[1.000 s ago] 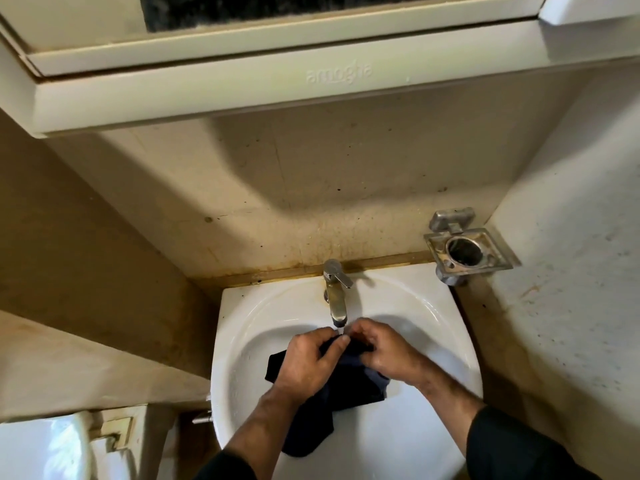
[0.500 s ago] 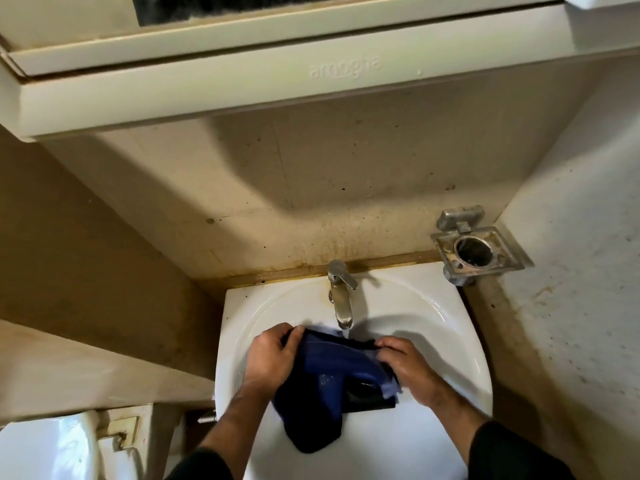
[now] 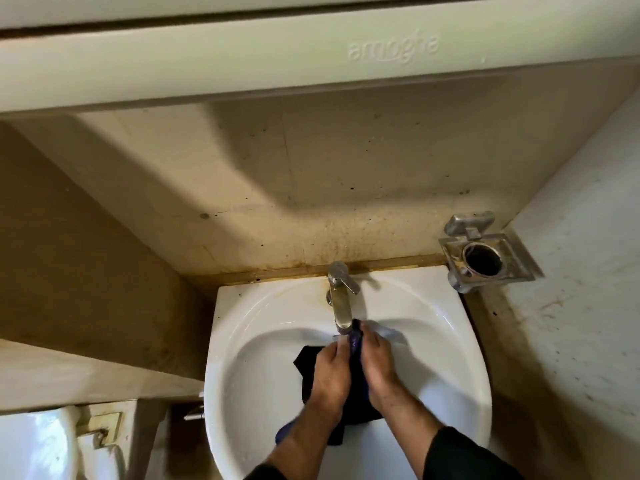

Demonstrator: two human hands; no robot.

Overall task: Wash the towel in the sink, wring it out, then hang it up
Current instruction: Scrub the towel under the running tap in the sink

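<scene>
A dark blue towel is bunched in the white sink, just under the spout of the metal tap. My left hand grips the towel's left side and my right hand grips its right side. The two hands lie close together with a fold of wet cloth squeezed between them. Dark cloth sticks out to the left of my left hand and hangs down below both wrists. I cannot tell whether water runs from the tap.
A metal holder with a round hole is fixed to the wall at the sink's back right corner. A cream cabinet overhangs the sink. A white toilet tank stands at the lower left. Stained walls close in on both sides.
My hands were apart with the towel spread between them; now they have come together under the tap, bunching the cloth. The view has shifted slightly.
</scene>
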